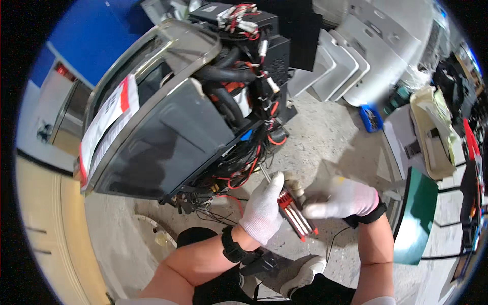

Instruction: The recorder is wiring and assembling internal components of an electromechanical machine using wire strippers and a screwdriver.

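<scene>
My left hand (263, 212), in a white knit glove, is closed around a hex key set (296, 216) with a red holder and several silver bars. A thin metal rod (265, 173) sticks out past my left thumb, toward the machine. My right hand (341, 198), also gloved, is just right of the hex key set. Its fingers are smeared by motion, so whether they grip anything does not show. Beyond my left hand stands a dark grey machine (168, 142), its side open on black hoses and a tangle of black and red wires (256, 147).
A white-and-red packet (109, 122) lies on the machine's rim. White curved panels (330, 66) lean at the back, near a small blue bin (371, 118). To the right are a beige tray (432, 132) and a dark green panel (417, 216). My shoes (305, 274) are below.
</scene>
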